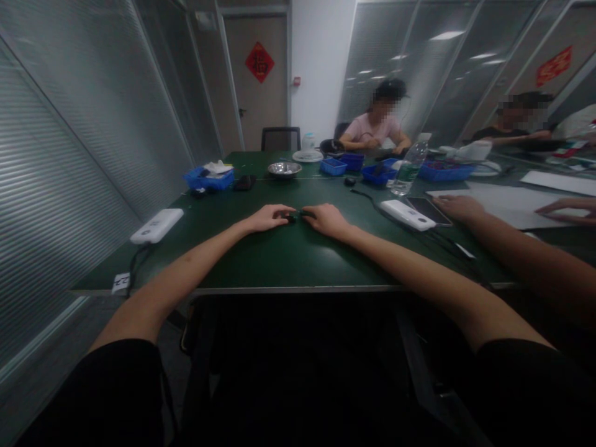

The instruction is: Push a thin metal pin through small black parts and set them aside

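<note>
Both my hands rest low over the middle of the green table [279, 261], their fingertips facing each other a short way apart. My left hand [267, 218] is closed, thumb and fingers pinching a small black piece [291, 218] whose kind I cannot make out. Closed as well, my right hand [325, 217] has a dark bit [305, 213] showing at its fingertips, too small to name. Whether the two dark pieces are joined is not clear.
Ahead are a metal bowl [284, 170], a blue basket [209, 178] and a black phone-like object [244, 182]. White power banks [157, 226] lie on both sides. A bottle [410, 166] stands right. A neighbour's hand [459, 208] rests on paper; another person [375, 131] sits across.
</note>
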